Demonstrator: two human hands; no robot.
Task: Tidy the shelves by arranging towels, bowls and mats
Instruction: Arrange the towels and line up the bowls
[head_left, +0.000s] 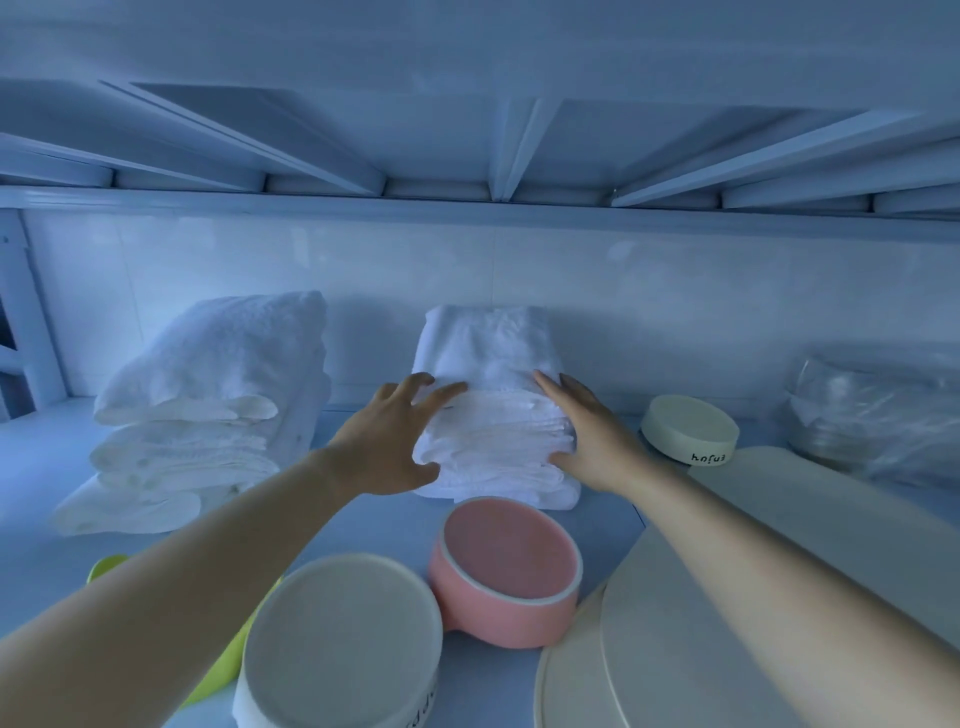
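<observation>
two towel stacks (208, 364) (488, 343), three upturned bowls (504, 566) (343, 639) (688, 423), at least two cream mats (831, 519) (675, 654).

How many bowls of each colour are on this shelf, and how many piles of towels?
Pink: 1, the pink bowl.
Cream: 2, the near cream bowl and the small cream bowl.
Green: 1, the green bowl, mostly hidden by the left arm.
Towel piles: 2, the left towel pile and the middle towel pile.
Total: 6.
Clear things in plastic not counted.

Head view; close, facing forward into the shelf (363, 530) bay.
</observation>
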